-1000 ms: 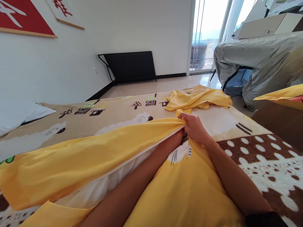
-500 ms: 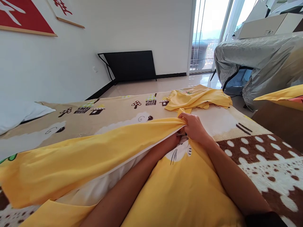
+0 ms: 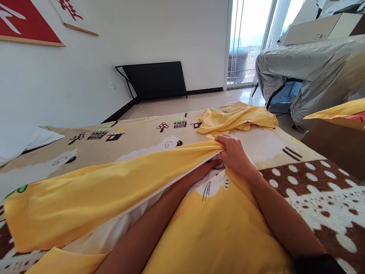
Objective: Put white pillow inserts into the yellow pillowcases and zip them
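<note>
A yellow pillowcase [image 3: 114,173] with a white lining along its opening is stretched across the bed in front of me. My right hand [image 3: 233,150] is closed around its far corner, bunching the fabric. My left arm reaches into the opening, against white material. Close below the right hand, my left hand [image 3: 209,167] is partly covered by cloth, with its fingers bent inward; what they grip is hidden. Nearest me, the yellow fabric bulges over something full and bears a white whiskered animal print [image 3: 211,186].
Another crumpled yellow cloth [image 3: 239,118] lies farther back on the patterned bed blanket [image 3: 299,175]. A white pillow [image 3: 34,137] is at the left. On the right, yellow fabric [image 3: 339,112] rests over a brown box [image 3: 327,140], near a plastic-covered piece of furniture [image 3: 299,61].
My left hand has drawn back slightly from the corner, showing more of its fingers. My right hand keeps its grip. The pillowcase's left end has shifted a little to the right.
</note>
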`<state>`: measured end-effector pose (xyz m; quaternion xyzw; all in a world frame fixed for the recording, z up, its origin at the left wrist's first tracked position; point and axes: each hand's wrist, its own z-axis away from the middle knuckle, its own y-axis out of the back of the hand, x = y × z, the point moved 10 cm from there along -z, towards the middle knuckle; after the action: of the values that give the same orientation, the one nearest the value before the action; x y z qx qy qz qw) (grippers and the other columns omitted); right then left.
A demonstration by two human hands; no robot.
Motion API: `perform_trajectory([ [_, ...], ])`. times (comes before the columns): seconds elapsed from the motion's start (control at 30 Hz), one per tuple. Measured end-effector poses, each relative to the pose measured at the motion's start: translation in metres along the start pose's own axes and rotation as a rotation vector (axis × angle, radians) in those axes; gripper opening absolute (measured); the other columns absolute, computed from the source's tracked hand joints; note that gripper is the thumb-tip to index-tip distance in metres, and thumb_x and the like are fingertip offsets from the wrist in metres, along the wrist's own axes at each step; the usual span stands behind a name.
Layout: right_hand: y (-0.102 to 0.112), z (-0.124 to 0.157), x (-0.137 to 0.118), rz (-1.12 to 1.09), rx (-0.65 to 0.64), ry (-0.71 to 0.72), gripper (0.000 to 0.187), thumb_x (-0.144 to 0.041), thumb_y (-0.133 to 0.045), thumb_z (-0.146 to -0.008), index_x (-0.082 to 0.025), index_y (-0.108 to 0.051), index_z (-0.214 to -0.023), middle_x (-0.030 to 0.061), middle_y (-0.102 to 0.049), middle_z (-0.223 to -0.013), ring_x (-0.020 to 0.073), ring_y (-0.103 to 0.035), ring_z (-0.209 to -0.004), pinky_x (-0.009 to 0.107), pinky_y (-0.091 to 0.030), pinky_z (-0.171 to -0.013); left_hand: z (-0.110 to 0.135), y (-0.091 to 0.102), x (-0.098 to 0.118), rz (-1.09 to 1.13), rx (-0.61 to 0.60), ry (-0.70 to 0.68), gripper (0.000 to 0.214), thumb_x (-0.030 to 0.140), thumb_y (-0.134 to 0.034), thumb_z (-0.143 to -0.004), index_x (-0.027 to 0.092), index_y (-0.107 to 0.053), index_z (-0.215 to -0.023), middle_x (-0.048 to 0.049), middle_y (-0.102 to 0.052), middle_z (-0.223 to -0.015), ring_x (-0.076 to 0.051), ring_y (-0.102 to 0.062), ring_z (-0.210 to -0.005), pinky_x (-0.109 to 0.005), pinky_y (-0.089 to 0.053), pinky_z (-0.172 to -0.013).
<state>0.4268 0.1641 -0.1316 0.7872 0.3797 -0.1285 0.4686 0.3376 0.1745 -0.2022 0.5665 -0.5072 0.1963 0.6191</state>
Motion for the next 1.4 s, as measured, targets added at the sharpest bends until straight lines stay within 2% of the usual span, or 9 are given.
perform_trajectory([
  [0.1, -0.003, -0.001, 0.005, -0.111, -0.017, -0.038, 0.034, -0.008, -0.041, -0.055, -0.017, -0.064, -0.078, -0.0006, -0.060, -0.069, 0.0125, -0.048, -0.066, 0.022, -0.033, -0.066, -0.001, -0.018, 0.010, -0.184, -0.136, -0.119, 0.023, 0.034, -0.053, -0.079, 0.019, -0.053, -0.062, -0.0039, -0.063, -0.075, -0.022, -0.058, -0.083, -0.037, -0.045, -0.087],
  [0.17, -0.003, -0.001, 0.008, -0.170, -0.019, -0.059, 0.035, -0.008, -0.041, -0.054, -0.017, -0.065, -0.078, -0.0022, -0.060, -0.068, 0.0115, -0.048, -0.065, 0.021, -0.033, -0.064, -0.002, -0.024, 0.013, -0.200, -0.145, -0.162, 0.019, 0.026, -0.051, -0.077, 0.018, -0.051, -0.060, -0.0043, -0.063, -0.079, -0.022, -0.057, -0.086, -0.036, -0.044, -0.087],
  [0.43, -0.001, -0.002, 0.014, -0.206, 0.002, -0.075, 0.029, -0.010, -0.045, -0.060, -0.017, -0.065, -0.079, -0.0035, -0.061, -0.069, 0.0116, -0.051, -0.068, 0.020, -0.034, -0.063, 0.005, -0.020, 0.027, -0.213, -0.154, -0.266, 0.023, 0.021, -0.041, -0.081, 0.018, -0.063, -0.087, -0.0057, -0.065, -0.105, -0.021, -0.055, -0.102, -0.035, -0.039, -0.100],
  [0.57, -0.005, -0.004, 0.018, -0.278, -0.010, -0.089, 0.028, -0.010, -0.045, -0.061, -0.016, -0.065, -0.079, -0.0027, -0.062, -0.070, 0.0121, -0.053, -0.068, 0.020, -0.036, -0.062, 0.005, -0.006, 0.009, -0.083, -0.107, -0.123, 0.033, 0.036, -0.045, -0.085, 0.022, -0.062, -0.110, -0.0033, -0.060, -0.123, -0.023, -0.046, -0.123, -0.039, -0.022, -0.114],
  [0.7, -0.011, -0.005, 0.023, -0.420, -0.018, -0.096, 0.033, -0.010, -0.045, -0.061, -0.016, -0.067, -0.085, -0.0016, -0.064, -0.074, 0.0141, -0.057, -0.073, 0.021, -0.040, -0.064, 0.006, -0.011, 0.006, 0.046, -0.171, -0.069, 0.037, 0.041, -0.055, -0.081, 0.022, -0.061, -0.113, -0.0043, -0.064, -0.116, -0.023, -0.055, -0.112, -0.039, -0.034, -0.108],
  [0.87, -0.012, -0.005, 0.027, -0.481, 0.007, -0.083, 0.042, -0.008, -0.046, -0.061, -0.018, -0.069, -0.096, 0.0000, -0.068, -0.085, 0.0166, -0.060, -0.082, 0.024, -0.045, -0.073, 0.007, 0.010, 0.003, 0.042, 0.026, 0.052, 0.033, 0.046, -0.066, -0.073, 0.027, -0.070, -0.100, -0.0001, -0.065, -0.116, -0.026, -0.052, -0.118, -0.040, -0.029, -0.111],
  [1.1, -0.010, -0.005, 0.023, -0.511, 0.008, -0.057, 0.049, -0.006, -0.045, -0.062, -0.020, -0.069, -0.102, 0.0005, -0.069, -0.091, 0.0172, -0.061, -0.084, 0.026, -0.048, -0.077, 0.019, -0.009, 0.035, -0.074, -0.100, -0.337, 0.032, 0.030, -0.044, -0.087, 0.018, -0.067, -0.105, -0.0067, -0.064, -0.118, -0.021, -0.055, -0.111, -0.033, -0.040, -0.102],
  [1.27, -0.011, -0.005, 0.024, -0.592, 0.005, -0.068, 0.045, -0.008, -0.048, -0.063, -0.018, -0.070, -0.101, 0.0014, -0.069, -0.092, 0.0183, -0.062, -0.087, 0.027, -0.049, -0.077, 0.011, 0.000, 0.022, -0.274, 0.098, -0.203, 0.044, 0.035, -0.032, -0.090, 0.013, -0.058, -0.119, -0.0134, -0.056, -0.128, -0.026, -0.042, -0.128, -0.043, -0.024, -0.113],
  [1.4, -0.011, -0.006, 0.023, -0.624, -0.004, -0.068, 0.043, -0.010, -0.048, -0.063, -0.017, -0.070, -0.099, 0.0021, -0.069, -0.092, 0.0182, -0.063, -0.086, 0.028, -0.050, -0.079, 0.006, 0.003, 0.012, -0.239, 0.148, -0.107, 0.045, 0.039, -0.032, -0.091, 0.018, -0.053, -0.125, -0.0087, -0.047, -0.139, -0.023, -0.027, -0.139, -0.041, -0.013, -0.117],
])
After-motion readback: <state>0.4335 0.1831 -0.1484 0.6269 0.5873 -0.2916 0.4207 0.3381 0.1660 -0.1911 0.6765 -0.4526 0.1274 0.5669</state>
